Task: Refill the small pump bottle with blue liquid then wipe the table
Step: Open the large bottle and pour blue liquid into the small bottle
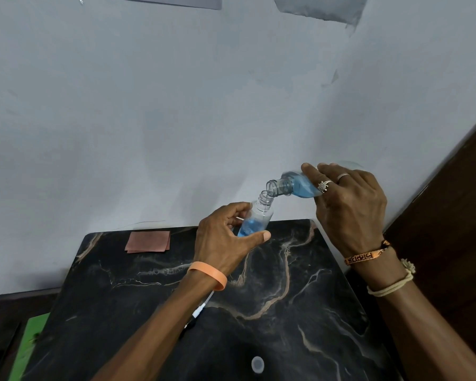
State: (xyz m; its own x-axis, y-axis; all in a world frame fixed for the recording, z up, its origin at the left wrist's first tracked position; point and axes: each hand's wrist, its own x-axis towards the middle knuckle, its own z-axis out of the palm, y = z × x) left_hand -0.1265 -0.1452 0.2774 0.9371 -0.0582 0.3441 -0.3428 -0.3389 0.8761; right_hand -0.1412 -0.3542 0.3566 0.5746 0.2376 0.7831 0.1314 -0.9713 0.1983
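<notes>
while you hold both bottles up in front of you, the pale grey-blue wall (176,119) fills most of the view beyond your fingertips. below your hands lies the black marble-patterned table (300,312), its far edge just under your left fingers, and a dark brown wooden panel (451,215) stands out past your right knuckles. your right hand (349,210) is wrapped around the larger bottle (286,185), fingers over the top of its body, tipping it so the open neck slants down and to the left. blue liquid (302,189) pools along its lower side, next to your ringed finger. your left hand (220,243) grips the small pump bottle (261,213), thumb across the front and fingers curled behind. the bottle is tilted, with its open threaded mouth right under the larger bottle's neck; whether the two mouths touch, you cannot tell. blue fills the lower part of the small bottle, about level with your thumb, and the upper part is clear. well to the left of your left fingers, a folded pinkish-brown cloth (148,241) lies flat at the table's far edge. an orange wristband (212,273) circles your left wrist. back toward your body, a white pump head (201,309) with its tube peeks out from beneath your left forearm. a small translucent cap (257,364) sits on the table nearer you, apart from both hands. a turtle-shaped ring (324,185) shows on a right finger.
</notes>
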